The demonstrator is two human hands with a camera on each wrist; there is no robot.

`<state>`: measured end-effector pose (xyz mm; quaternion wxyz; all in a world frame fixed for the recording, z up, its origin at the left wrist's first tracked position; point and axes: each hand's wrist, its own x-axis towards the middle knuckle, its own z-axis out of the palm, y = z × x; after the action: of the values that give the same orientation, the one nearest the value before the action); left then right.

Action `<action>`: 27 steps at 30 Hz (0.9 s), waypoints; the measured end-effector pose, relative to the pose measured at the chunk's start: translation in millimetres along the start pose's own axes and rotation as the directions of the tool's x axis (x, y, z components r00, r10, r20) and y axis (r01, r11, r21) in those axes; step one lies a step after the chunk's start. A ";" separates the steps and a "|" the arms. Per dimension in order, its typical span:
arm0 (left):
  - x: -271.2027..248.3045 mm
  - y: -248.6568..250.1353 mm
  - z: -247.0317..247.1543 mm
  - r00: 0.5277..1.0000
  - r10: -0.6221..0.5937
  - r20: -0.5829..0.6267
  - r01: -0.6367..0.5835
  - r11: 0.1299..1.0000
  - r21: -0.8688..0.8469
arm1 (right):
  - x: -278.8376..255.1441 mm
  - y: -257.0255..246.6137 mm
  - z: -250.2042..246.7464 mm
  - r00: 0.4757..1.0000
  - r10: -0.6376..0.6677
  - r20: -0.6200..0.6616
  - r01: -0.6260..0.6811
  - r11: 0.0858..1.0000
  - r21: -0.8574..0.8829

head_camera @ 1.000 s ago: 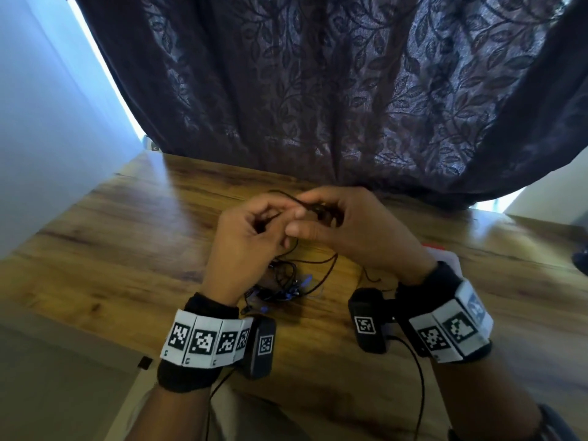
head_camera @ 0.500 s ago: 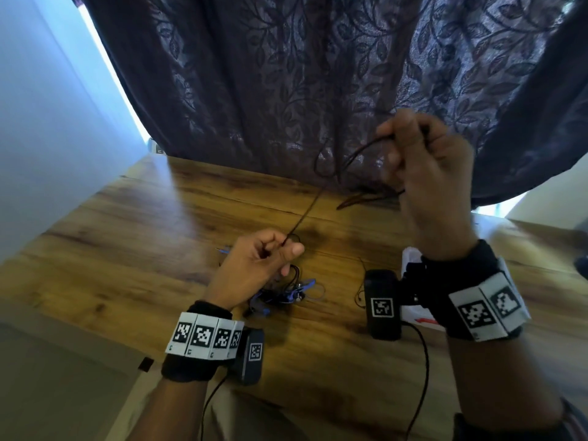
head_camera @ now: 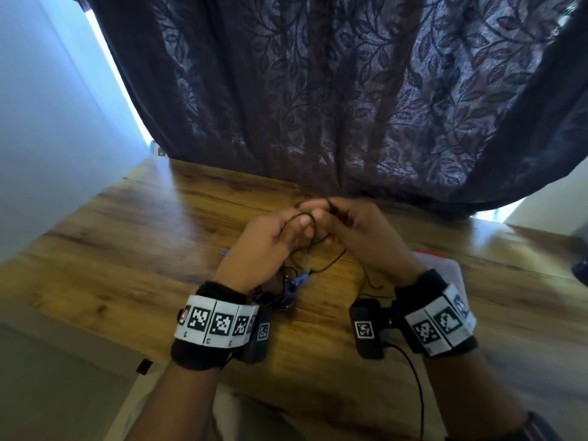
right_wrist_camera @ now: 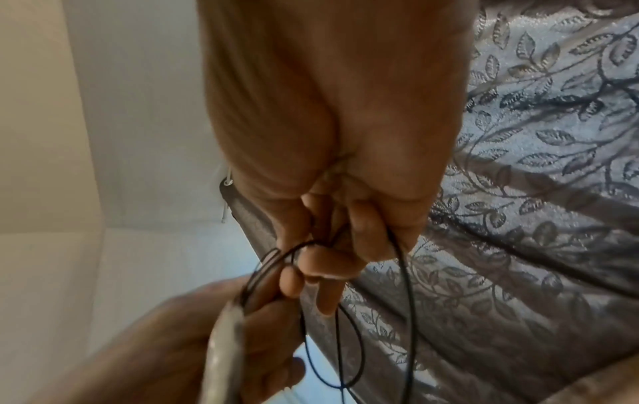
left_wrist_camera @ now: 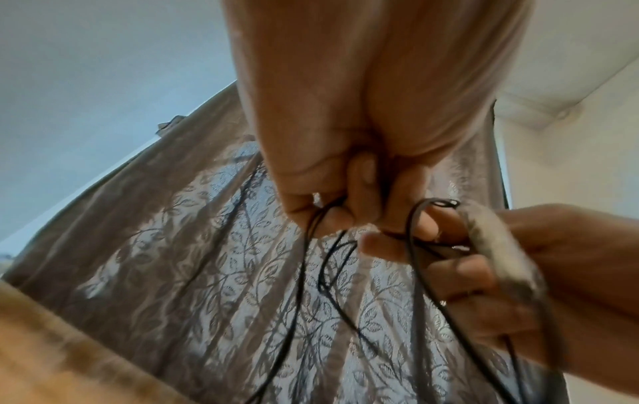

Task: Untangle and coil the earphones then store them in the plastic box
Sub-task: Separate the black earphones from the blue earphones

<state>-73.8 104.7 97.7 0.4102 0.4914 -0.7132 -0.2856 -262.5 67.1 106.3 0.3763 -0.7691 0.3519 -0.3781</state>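
Observation:
A thin black earphone cord [head_camera: 310, 240] runs between both hands above the wooden table [head_camera: 143, 249]. My left hand [head_camera: 270, 246] has its fingers curled round loops of the cord [left_wrist_camera: 311, 246]. Close against it, my right hand [head_camera: 359, 237] pinches the same cord [right_wrist_camera: 404, 287] between thumb and fingers. More cord hangs down to a tangle with blue parts [head_camera: 296, 283] lying on the table under the left wrist. The plastic box [head_camera: 442, 265], white with a red edge, shows partly behind my right wrist.
A dark leaf-patterned curtain [head_camera: 350, 106] hangs along the table's far edge. A pale wall [head_camera: 47, 122] stands on the left. The near table edge runs below my forearms, and a black cable [head_camera: 416, 393] trails from the right wrist camera.
My right hand, raised high with the cord stretched out half a second ago, has come back down to meet the left hand. The left hand has lifted a little off the table.

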 end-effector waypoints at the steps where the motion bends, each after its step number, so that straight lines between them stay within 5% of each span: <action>1: 3.2 4.4 -3.0 1.000 0.028 -0.010 -0.027 0.997 0.074 | -2.1 -1.4 3.5 1.000 0.011 0.001 -0.011 1.000 0.021; 6: 8.9 11.3 -5.9 0.992 0.112 -0.051 -0.087 0.930 0.356 | -10.0 -11.0 8.6 0.998 0.023 -0.062 -0.020 0.999 0.049; 10: 6.9 9.3 -0.6 0.994 0.102 -0.030 -0.070 0.839 0.539 | -13.7 -15.2 11.0 0.991 0.045 -0.129 -0.061 0.991 -0.118; 16: -1.7 0.7 -9.1 1.000 0.025 -0.008 -0.024 0.994 0.103 | -12.4 -28.0 -3.0 0.953 -0.024 -0.302 -0.058 0.964 -0.260; 22: -30.9 -21.0 -9.6 0.996 -0.093 -0.010 0.089 0.977 -0.193 | -7.4 -32.4 -16.6 0.900 0.060 -0.432 0.018 0.985 0.173; 27: -69.6 -66.6 14.4 0.929 -0.341 0.140 0.364 0.911 -0.194 | -5.9 -3.8 -5.1 0.950 0.168 -0.264 -0.152 0.985 0.080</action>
<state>-42.7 146.3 15.3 0.3657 0.5491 -0.5975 -0.4558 -268.6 72.2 109.8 0.3765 -0.6680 0.4500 -0.4577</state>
